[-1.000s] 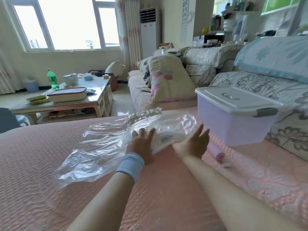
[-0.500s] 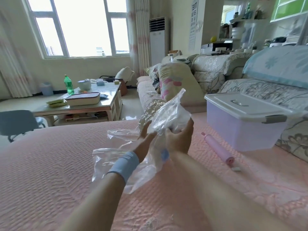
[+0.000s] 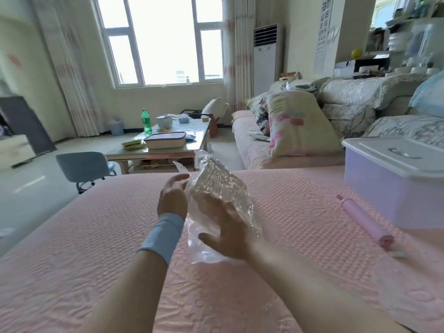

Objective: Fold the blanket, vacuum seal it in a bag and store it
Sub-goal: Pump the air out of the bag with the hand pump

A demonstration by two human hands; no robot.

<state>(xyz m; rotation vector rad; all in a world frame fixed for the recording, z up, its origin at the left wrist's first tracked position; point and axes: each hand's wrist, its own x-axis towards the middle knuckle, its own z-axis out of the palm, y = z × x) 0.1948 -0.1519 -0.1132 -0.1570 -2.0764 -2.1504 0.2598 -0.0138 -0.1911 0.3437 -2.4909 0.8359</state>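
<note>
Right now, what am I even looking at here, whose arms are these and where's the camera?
There is no machine. A person wears one wide-angle camera on the head, looking forward and down, so the two arms reaching into the picture are their own. The left hand, with a blue wristband, and the right hand hold a crumpled clear bag between them, lifted off the surface. That surface is a pink blanket spread out flat. On it, to the right, lie a pink pump and a lidded storage box. Behind are a sofa with a pillow, a coffee table and a window.
</note>
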